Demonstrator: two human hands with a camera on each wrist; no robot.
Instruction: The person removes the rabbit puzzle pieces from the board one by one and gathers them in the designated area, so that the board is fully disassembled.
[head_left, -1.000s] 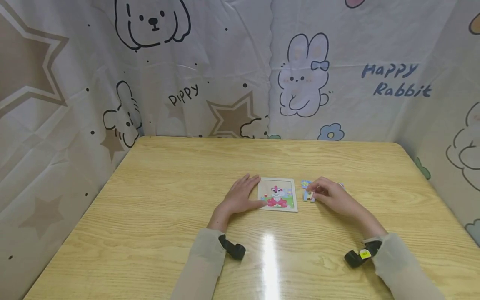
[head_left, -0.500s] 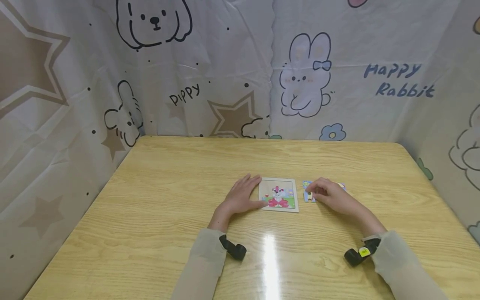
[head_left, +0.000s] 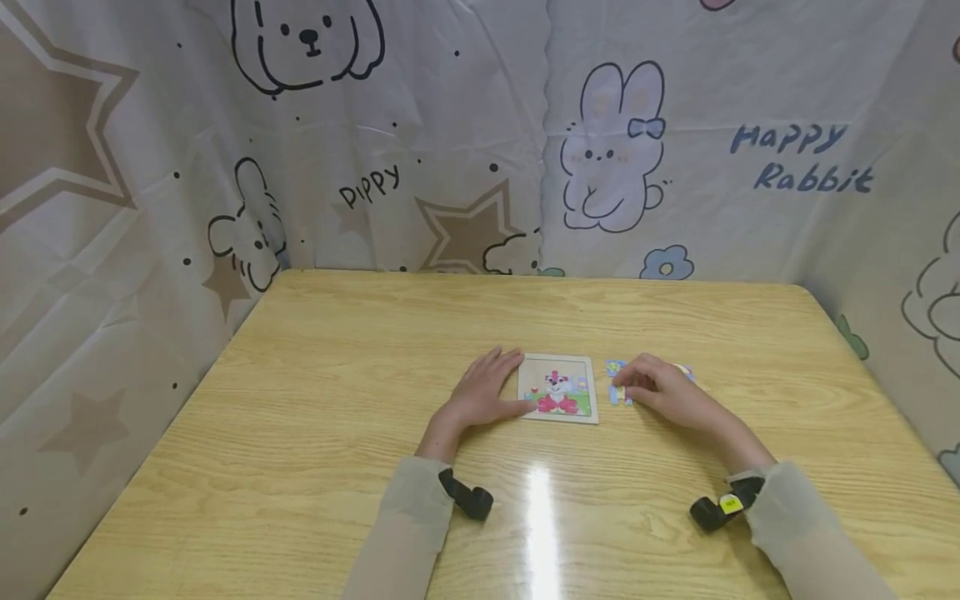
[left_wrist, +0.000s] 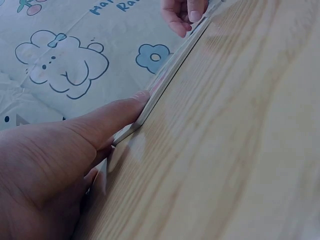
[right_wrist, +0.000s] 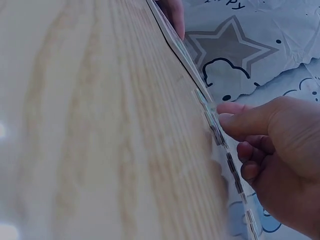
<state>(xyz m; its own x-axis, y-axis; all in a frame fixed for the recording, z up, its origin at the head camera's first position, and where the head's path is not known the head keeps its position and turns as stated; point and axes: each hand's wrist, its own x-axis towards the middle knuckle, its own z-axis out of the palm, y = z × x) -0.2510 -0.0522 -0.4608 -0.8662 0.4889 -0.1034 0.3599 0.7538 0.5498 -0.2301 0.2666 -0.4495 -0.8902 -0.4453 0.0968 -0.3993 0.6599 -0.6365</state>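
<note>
I see tray (head_left: pixel 592 387) abt half-filled, pcs (head_left: pixel 616 367) left beside R edge; L hand (head_left: pixel 482 393) relaxed on it, can't tell if R hand (head_left: pixel 663 390) pinches.

Table (head_left: pixel 300 467): lt yellow-brn w/ wood grain. Frame (head_left: pixel 593 392): off-wht; pic (head_left: pixel 557 393) has pink & wht animal, grn at bottom. Pcs (head_left: pixel 615 367): mostly lt blue w/ bits of yellow. Cloth (head_left: pixel 420 50): greyish wht w/ brn stars (head_left: pixel 468 233), blk dots, blk & blue lettering, blue flower (head_left: pixel 678 260). Sleeves (head_left: pixel 397 517): plain beige. Cams (head_left: pixel 472 502): blk, rt one w/ yellow label (head_left: pixel 731 503).
</note>
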